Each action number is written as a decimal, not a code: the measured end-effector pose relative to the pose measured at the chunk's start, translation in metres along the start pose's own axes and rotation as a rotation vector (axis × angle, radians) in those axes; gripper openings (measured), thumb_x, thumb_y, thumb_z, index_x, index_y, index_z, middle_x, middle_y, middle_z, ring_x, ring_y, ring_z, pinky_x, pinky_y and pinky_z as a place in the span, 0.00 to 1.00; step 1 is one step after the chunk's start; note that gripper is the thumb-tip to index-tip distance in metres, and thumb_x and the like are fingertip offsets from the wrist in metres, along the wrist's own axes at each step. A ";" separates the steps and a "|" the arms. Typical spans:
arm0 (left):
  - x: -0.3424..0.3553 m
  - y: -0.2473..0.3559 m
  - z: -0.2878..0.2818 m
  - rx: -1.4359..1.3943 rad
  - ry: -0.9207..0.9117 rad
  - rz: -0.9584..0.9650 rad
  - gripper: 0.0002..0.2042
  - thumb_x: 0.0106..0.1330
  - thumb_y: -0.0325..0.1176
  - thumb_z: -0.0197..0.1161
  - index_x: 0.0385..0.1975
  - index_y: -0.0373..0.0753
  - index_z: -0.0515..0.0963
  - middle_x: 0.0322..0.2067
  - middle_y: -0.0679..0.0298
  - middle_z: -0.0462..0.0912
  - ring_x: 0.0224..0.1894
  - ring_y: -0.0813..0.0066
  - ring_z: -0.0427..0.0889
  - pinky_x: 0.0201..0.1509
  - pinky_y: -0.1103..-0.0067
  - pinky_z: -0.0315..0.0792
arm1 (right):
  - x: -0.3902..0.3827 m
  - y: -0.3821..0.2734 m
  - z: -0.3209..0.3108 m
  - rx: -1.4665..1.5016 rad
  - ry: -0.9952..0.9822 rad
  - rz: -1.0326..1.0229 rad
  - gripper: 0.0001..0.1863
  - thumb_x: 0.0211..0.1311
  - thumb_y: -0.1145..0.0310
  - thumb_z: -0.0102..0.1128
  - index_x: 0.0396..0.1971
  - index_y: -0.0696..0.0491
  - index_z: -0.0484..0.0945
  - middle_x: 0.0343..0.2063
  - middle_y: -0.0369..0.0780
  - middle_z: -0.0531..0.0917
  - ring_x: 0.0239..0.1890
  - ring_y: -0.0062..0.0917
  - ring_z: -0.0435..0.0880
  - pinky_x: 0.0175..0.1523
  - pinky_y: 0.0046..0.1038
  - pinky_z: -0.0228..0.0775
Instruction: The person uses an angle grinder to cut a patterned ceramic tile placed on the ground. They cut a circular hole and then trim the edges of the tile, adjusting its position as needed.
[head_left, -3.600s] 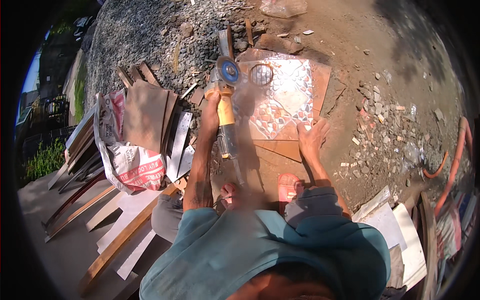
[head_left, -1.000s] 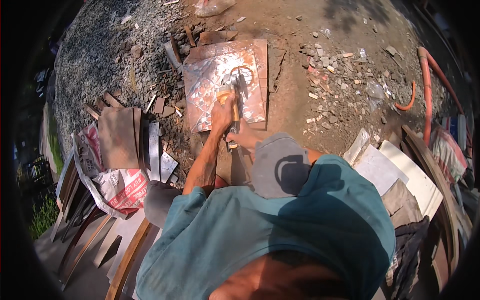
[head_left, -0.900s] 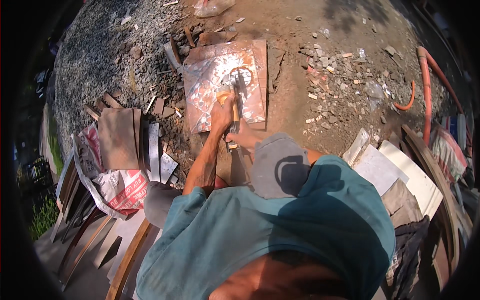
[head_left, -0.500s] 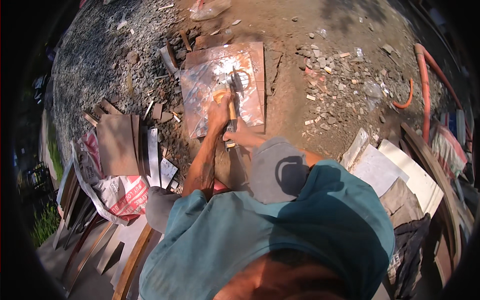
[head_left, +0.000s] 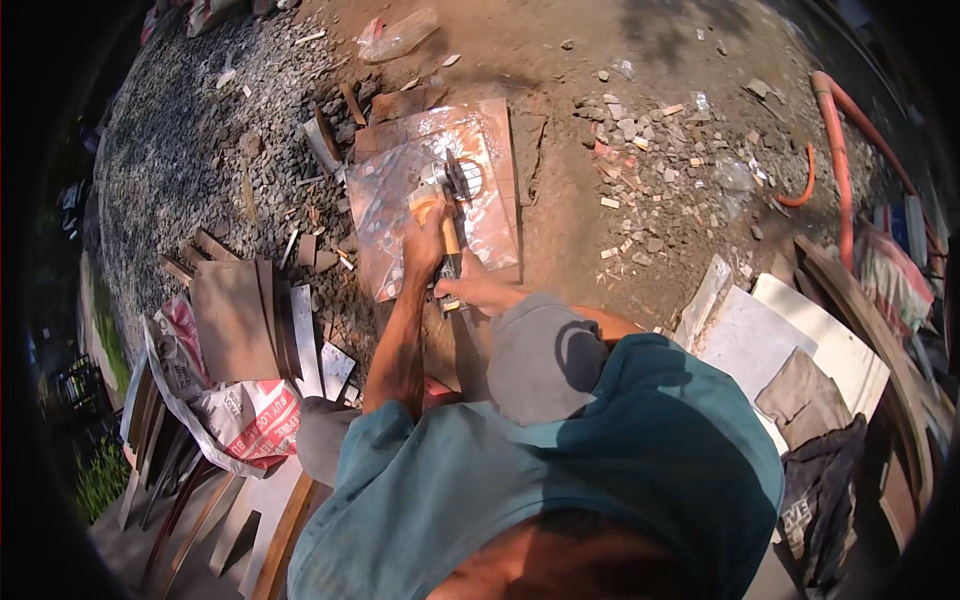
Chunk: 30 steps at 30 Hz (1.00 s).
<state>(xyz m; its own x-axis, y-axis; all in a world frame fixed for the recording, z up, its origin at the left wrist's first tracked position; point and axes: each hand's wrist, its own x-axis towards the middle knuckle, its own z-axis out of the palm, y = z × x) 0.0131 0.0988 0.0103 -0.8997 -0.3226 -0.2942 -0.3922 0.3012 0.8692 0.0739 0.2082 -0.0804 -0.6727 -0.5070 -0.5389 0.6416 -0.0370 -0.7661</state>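
Note:
My left hand [head_left: 424, 238] is closed on the front of a yellow angle grinder [head_left: 448, 236], and my right hand [head_left: 466, 290] grips its rear end. The grinder's disc [head_left: 458, 178] stands on edge over a pebble-patterned tile [head_left: 385, 200], beside a ring-shaped mark [head_left: 474, 178] with white lines inside it. Whether the disc touches the surface is unclear. The patterned tile lies on larger brown tiles [head_left: 498, 120] on the dirt, and its face looks wet or dusty in places. My grey-clad knee [head_left: 540, 360] is just below my right hand.
Gravel [head_left: 200, 130] spreads at the upper left, above stacked board offcuts [head_left: 235, 320] and a red-and-white sack [head_left: 250, 420]. Rubble [head_left: 640, 130] is scattered at the right, near orange pipes [head_left: 835, 170]. White panels [head_left: 810, 340] and a dark cloth [head_left: 820, 500] lie at the lower right.
Since the first frame, the grinder has moved down onto the tile, and my right hand has left the tile's edge for the tool. Over the last second, the scene has shifted slightly down-left in view.

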 end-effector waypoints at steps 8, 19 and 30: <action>0.002 0.013 -0.003 0.188 0.067 -0.088 0.28 0.71 0.55 0.55 0.43 0.30 0.84 0.36 0.44 0.86 0.42 0.48 0.85 0.49 0.62 0.74 | -0.028 -0.049 0.000 0.198 -0.135 0.014 0.73 0.46 0.63 0.78 0.69 0.74 0.20 0.45 0.45 0.77 0.47 0.25 0.78 0.56 0.22 0.71; -0.026 -0.006 0.012 0.099 0.016 -0.172 0.34 0.69 0.60 0.57 0.47 0.23 0.77 0.42 0.40 0.83 0.46 0.50 0.81 0.53 0.64 0.72 | -0.073 -0.056 -0.007 -0.340 0.080 0.097 0.63 0.39 0.54 0.76 0.69 0.72 0.49 0.65 0.62 0.63 0.71 0.48 0.61 0.74 0.34 0.54; -0.016 -0.014 0.025 0.109 0.012 -0.136 0.36 0.68 0.60 0.56 0.48 0.23 0.77 0.43 0.38 0.83 0.49 0.47 0.82 0.55 0.63 0.71 | -0.084 -0.075 -0.019 -0.385 -0.004 -0.025 0.61 0.39 0.54 0.75 0.68 0.72 0.52 0.61 0.59 0.69 0.65 0.43 0.70 0.67 0.34 0.64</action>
<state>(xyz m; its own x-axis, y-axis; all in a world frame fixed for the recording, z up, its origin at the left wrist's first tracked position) 0.0281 0.1220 -0.0071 -0.8348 -0.3776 -0.4006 -0.5291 0.3492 0.7734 0.0752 0.2699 0.0156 -0.6846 -0.5132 -0.5176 0.4390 0.2766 -0.8549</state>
